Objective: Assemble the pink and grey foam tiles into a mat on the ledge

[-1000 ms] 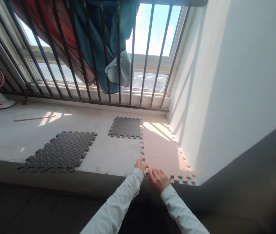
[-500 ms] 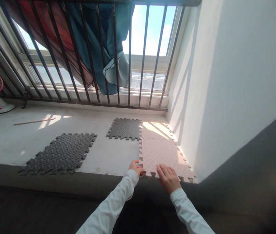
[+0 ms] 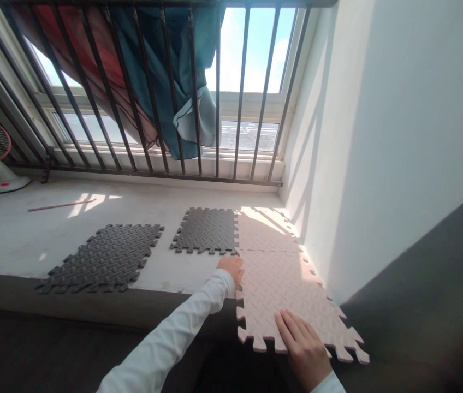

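Two pink foam mat tiles with puzzle edges are joined one behind the other. The nearer pink tile [image 3: 284,292] hangs out over the ledge's front edge. My right hand [image 3: 302,338] grips its front edge, fingers on top and thumb hidden underneath. At the tile's left edge, my left hand [image 3: 231,268] is closed on the border, with part of its fingers out of sight. Behind lies the farther pink tile [image 3: 266,232], partly sunlit. A dark grey foam tile [image 3: 207,229] is joined to its left side.
A separate dark grey tile [image 3: 106,256] lies to the left, slightly past the ledge's front edge. A thin stick [image 3: 61,206] and a fan [image 3: 4,177] are farther left. Black railing [image 3: 174,176] runs along the back, before curtains [image 3: 174,82]. The white wall [image 3: 395,136] bounds the right.
The joined pink and grey tiles have slid toward me, and the near pink tile now overhangs the ledge. My right hand moved back with it; my left hand shifted slightly forward along the side.
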Demonstrator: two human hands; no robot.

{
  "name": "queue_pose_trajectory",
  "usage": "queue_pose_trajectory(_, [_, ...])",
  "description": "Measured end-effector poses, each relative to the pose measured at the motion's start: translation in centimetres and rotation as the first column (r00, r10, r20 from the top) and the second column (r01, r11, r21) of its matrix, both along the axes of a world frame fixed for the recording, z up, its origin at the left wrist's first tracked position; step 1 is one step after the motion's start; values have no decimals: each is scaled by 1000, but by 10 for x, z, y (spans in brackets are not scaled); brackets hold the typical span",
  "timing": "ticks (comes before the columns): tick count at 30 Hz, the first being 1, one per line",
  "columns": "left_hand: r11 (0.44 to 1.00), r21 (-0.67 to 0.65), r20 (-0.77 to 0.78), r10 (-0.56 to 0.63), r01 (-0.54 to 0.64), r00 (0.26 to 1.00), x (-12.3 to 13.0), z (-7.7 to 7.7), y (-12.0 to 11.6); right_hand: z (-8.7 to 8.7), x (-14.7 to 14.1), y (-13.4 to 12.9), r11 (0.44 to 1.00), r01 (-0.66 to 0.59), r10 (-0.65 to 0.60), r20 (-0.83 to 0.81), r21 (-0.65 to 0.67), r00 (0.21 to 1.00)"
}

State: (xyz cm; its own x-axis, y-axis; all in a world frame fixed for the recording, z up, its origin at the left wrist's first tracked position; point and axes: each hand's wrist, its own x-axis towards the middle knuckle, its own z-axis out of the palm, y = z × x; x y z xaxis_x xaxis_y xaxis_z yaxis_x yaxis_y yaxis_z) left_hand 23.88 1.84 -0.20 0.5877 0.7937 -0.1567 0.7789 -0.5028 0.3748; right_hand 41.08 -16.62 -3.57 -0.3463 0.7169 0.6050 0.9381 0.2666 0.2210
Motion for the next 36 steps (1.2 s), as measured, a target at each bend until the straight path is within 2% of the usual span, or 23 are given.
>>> queue_pose_trajectory(2, [995,56,-66,-77,81,995,16,-10,21,2,0,-2,1000,-5,5,3,-1,1000])
queue_pose_trajectory(4, [992,64,-120,-103,111,987,28,-23,38,3,0,-2,1000,-10,10,-1,-2,1000])
queue_pose_trajectory(7, [997,38,-142,-59,65,988,32,-41,54,1,4,-2,1000,-29,29,25,12,999])
queue_pose_trajectory(10, [999,31,-154,0,5,988,27,-50,64,-5,9,-3,998,-50,48,92,25,995])
queue_pose_trajectory(14, [1000,16,-149,8,-6,989,21,-54,71,-13,17,-5,998,-63,61,154,12,986])
queue_pose_trajectory(20, [1000,2,-137,-4,5,991,19,-57,75,-16,21,-9,996,-90,90,54,-5,994])
queue_pose_trajectory(26, [1000,-10,-133,-9,8,991,18,-58,78,-12,19,-12,996,-82,81,50,21,995])
queue_pose_trajectory(36, [1000,-24,-130,-5,2,992,17,-55,78,-4,22,-17,992,-122,121,-42,-15,992])
